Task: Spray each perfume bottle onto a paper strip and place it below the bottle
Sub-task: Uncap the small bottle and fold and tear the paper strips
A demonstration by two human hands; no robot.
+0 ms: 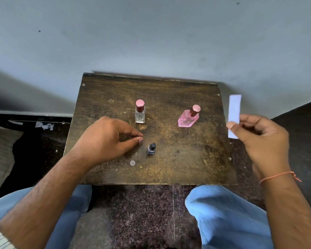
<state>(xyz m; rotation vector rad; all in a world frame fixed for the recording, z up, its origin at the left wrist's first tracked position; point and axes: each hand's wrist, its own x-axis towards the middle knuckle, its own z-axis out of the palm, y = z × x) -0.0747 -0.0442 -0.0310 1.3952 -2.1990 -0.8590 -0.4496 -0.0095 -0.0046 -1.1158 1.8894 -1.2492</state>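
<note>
Three perfume bottles stand on a small dark wooden table (187, 159). At the back middle is a clear bottle (139, 115) with a pink cap. To its right is a pink bottle (188, 119), also capped in pink. Nearer me stands a small dark blue bottle (151, 149) with its nozzle bare. A see-through cap (132, 163) lies on the table just left of it. My left hand (111, 139) rests on the table beside the dark bottle, thumb and forefinger pinched together, nothing visible between them. My right hand (258, 137) holds a white paper strip (234, 109) upright past the table's right edge.
A grey wall rises right behind the table. Below it is dark speckled floor, with paper scraps (44, 125) at the left by the wall. My knees in blue trousers (223, 209) sit under the table's near edge.
</note>
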